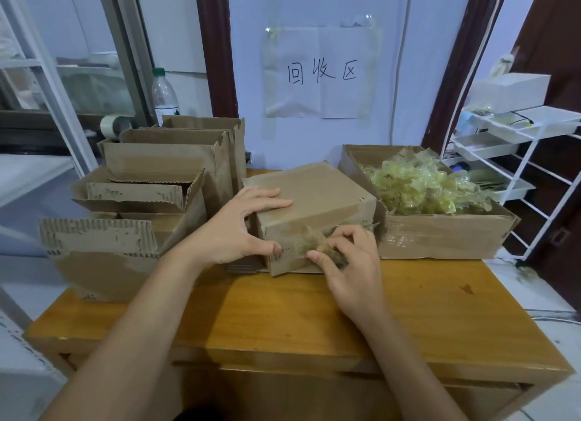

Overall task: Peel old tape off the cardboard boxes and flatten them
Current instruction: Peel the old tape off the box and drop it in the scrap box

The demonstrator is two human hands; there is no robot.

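Closed cardboard box (314,206) at the middle of the tabletop (283,313), toward its far edge. Left hand (239,228) spread over the box's top left corner, fingers straight, thumb on the front face. Right hand (349,260) pinching crumpled tape (314,243) on the front face. Open box of peeled tape (440,228) at the far right corner; opened boxes (141,200) along the left edge.

Single head-worn wide-angle view, looking forward and down from close above the wooden table (408,310). Both forearms enter from the bottom edge. Faces a wall bearing a paper sign (320,71). Edges bow outward.
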